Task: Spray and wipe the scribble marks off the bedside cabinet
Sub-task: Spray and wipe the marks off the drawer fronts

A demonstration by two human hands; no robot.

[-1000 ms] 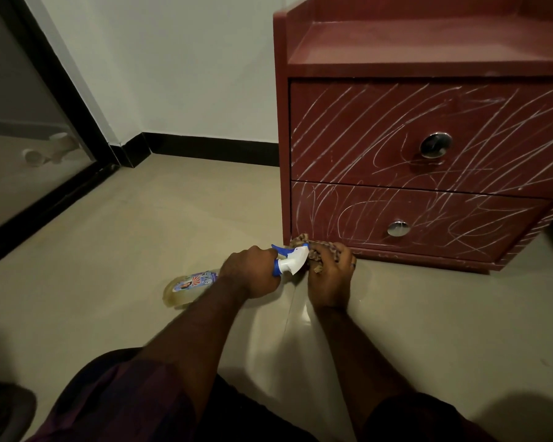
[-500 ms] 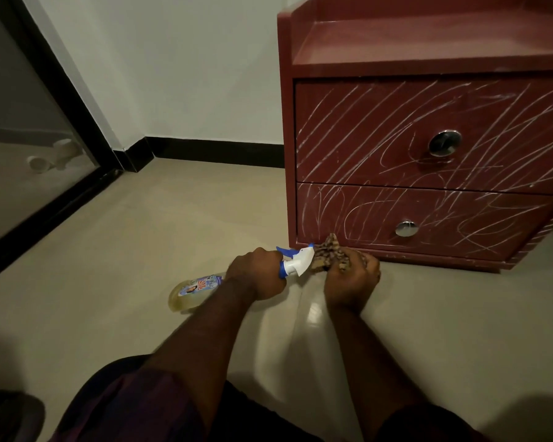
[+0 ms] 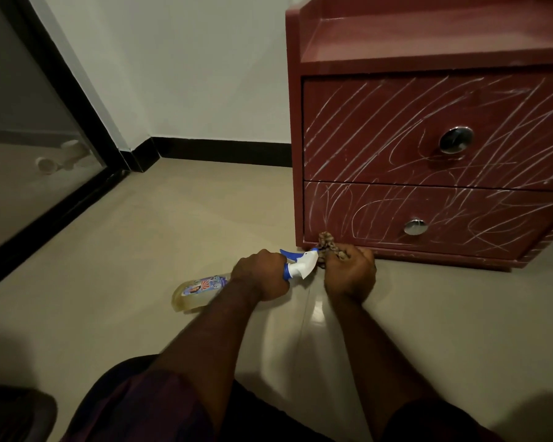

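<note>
A dark red bedside cabinet (image 3: pixel 428 59) stands on the floor at the right, and white scribble marks (image 3: pixel 380 129) cover both of its drawer fronts. My left hand (image 3: pixel 262 275) grips the neck of a spray bottle (image 3: pixel 201 290) that lies on its side on the floor, its blue and white nozzle pointing toward the cabinet's lower left corner. My right hand (image 3: pixel 350 275) holds a bunched patterned cloth (image 3: pixel 328 245) on the floor, right against the cabinet's base.
Beige tiled floor (image 3: pixel 173 224) spreads to the left and in front. A white wall with black skirting (image 3: pixel 224 151) runs behind, and a black-framed glass door (image 3: pixel 39 161) stands at the far left. Each drawer has a round metal knob (image 3: pixel 455 140).
Both hands stay low on the floor with the bottle and the cloth. The right hand with the cloth has shifted slightly right along the cabinet's base.
</note>
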